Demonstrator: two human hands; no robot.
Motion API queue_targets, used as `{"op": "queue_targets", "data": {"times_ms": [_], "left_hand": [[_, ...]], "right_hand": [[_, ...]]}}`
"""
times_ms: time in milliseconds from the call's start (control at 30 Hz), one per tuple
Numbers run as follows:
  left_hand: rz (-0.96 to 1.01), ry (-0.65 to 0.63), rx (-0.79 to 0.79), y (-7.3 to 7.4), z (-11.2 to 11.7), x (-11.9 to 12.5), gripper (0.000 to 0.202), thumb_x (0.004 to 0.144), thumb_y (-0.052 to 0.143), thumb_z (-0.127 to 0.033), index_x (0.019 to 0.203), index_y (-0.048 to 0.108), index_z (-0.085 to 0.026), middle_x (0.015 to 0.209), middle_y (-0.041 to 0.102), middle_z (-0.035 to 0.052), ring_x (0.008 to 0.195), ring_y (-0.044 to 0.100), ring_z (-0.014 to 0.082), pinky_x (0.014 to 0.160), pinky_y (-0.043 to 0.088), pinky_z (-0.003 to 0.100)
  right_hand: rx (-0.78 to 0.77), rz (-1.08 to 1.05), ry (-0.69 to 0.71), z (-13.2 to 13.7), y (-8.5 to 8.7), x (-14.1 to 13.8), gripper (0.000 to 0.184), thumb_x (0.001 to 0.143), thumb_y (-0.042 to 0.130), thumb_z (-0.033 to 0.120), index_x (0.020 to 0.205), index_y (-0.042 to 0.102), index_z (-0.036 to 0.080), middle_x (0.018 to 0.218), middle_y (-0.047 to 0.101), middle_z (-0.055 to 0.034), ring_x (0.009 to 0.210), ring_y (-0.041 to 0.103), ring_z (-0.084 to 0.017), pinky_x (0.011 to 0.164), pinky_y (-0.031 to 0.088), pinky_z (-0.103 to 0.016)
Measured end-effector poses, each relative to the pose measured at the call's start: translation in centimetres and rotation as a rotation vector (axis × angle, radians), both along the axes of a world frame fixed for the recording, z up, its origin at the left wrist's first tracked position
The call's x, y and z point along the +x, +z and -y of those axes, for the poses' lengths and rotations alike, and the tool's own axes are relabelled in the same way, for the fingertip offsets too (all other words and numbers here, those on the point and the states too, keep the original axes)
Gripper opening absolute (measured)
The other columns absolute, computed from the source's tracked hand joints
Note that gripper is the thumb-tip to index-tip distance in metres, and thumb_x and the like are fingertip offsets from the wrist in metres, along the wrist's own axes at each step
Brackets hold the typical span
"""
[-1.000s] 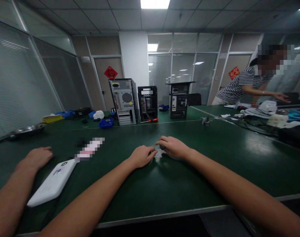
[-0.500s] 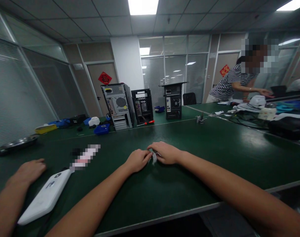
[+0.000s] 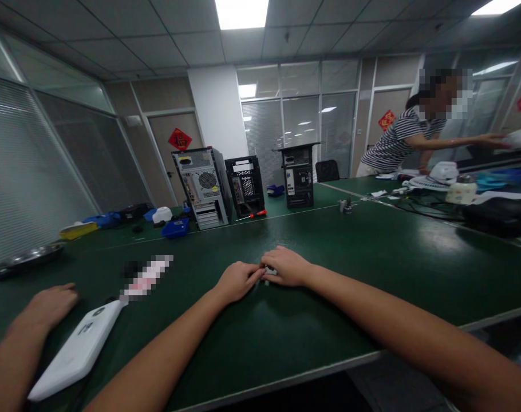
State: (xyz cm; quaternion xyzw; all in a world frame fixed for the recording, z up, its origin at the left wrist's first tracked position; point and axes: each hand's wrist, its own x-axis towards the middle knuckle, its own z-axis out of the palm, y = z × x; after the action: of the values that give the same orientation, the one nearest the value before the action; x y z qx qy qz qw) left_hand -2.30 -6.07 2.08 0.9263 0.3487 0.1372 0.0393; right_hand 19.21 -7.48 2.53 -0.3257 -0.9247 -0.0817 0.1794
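My left hand [image 3: 238, 281] and my right hand [image 3: 287, 266] meet over the middle of the green table [image 3: 312, 337]. Between their fingertips is a small pale, silvery piece [image 3: 269, 271], too small and covered to name. The fingers of both hands are closed around it, thumbs and fingertips touching or nearly so. Most of the piece is hidden by the right fingers. Low over the table, both forearms reach in from the near edge.
Another person's hand [image 3: 56, 306] lies at left beside a white device [image 3: 78, 349]. Computer cases [image 3: 204, 189] and a red screwdriver [image 3: 257, 214] stand and lie at the back. Small metal parts [image 3: 345, 206] sit farther right. A person in stripes [image 3: 398, 137] leans over the right table.
The silvery piece has turned between my fingers and less of it hangs below them. The person in stripes has stretched an arm out to the right. The view has shifted slightly.
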Motion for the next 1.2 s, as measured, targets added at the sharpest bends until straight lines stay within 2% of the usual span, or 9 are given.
{"op": "queue_targets", "data": {"times_ms": [200,333,467,633,833,1033,1200], "left_hand": [[0.000,0.007,0.025,-0.1,0.1,-0.1,0.051,0.106,0.032,-0.046,0.081,0.068,-0.020,0.071,0.067,0.0023,0.064,0.059,0.0153,0.063,0.034,0.026],[-0.010,0.020,0.018,0.1,0.3,-0.1,0.052,0.105,0.032,-0.049,0.078,0.067,-0.020,0.069,0.066,0.0026,0.063,0.059,0.0156,0.063,0.035,0.026],[0.001,0.007,0.000,0.4,0.6,-0.2,0.052,0.105,0.031,-0.049,0.080,0.067,-0.021,0.071,0.067,0.0021,0.065,0.060,0.0156,0.063,0.036,0.026],[0.003,0.008,-0.006,0.4,0.6,-0.4,0.052,0.104,0.032,-0.051,0.087,0.070,-0.022,0.077,0.070,0.0033,0.071,0.063,0.0171,0.066,0.038,0.026],[-0.003,0.016,0.000,0.3,0.6,-0.7,0.053,0.104,0.032,-0.053,0.083,0.070,-0.021,0.075,0.069,0.0041,0.069,0.063,0.0176,0.065,0.039,0.026],[-0.002,0.032,-0.006,0.5,0.7,-0.8,0.054,0.103,0.033,-0.054,0.082,0.069,-0.021,0.075,0.069,0.0042,0.069,0.063,0.0175,0.064,0.040,0.027],[-0.004,0.023,-0.003,0.3,0.6,-0.8,0.053,0.104,0.032,-0.053,0.084,0.070,-0.022,0.075,0.069,0.0037,0.070,0.064,0.0182,0.066,0.040,0.027]], "right_hand": [[0.019,0.020,-0.015,0.1,0.4,0.2,0.019,0.096,0.054,0.032,0.109,0.060,0.019,0.101,0.068,-0.0069,0.093,0.061,-0.020,0.083,0.037,-0.033],[-0.014,-0.028,-0.147,-1.2,0.3,2.0,0.017,0.098,0.049,0.030,0.105,0.059,0.018,0.102,0.067,-0.0074,0.095,0.061,-0.020,0.083,0.038,-0.033],[-0.077,-0.065,-0.364,-3.5,-0.6,5.8,0.021,0.101,0.042,0.030,0.105,0.059,0.018,0.106,0.065,-0.0087,0.097,0.060,-0.020,0.084,0.041,-0.033],[-0.160,-0.203,-0.582,-6.5,-2.3,11.9,0.022,0.100,0.042,0.029,0.108,0.059,0.018,0.112,0.065,-0.0103,0.102,0.060,-0.020,0.088,0.043,-0.033],[-0.219,-0.376,-0.814,-8.2,-3.4,16.7,0.024,0.099,0.043,0.030,0.110,0.061,0.018,0.119,0.066,-0.0124,0.108,0.059,-0.023,0.088,0.044,-0.035],[-0.235,-0.440,-0.991,-8.4,-3.7,18.4,0.028,0.098,0.041,0.036,0.112,0.063,0.023,0.124,0.066,-0.0114,0.115,0.058,-0.030,0.092,0.042,-0.048],[-0.270,-0.475,-1.038,-8.5,-3.7,18.8,0.031,0.097,0.041,0.040,0.113,0.064,0.025,0.120,0.068,-0.0117,0.111,0.060,-0.030,0.091,0.042,-0.050]]}}
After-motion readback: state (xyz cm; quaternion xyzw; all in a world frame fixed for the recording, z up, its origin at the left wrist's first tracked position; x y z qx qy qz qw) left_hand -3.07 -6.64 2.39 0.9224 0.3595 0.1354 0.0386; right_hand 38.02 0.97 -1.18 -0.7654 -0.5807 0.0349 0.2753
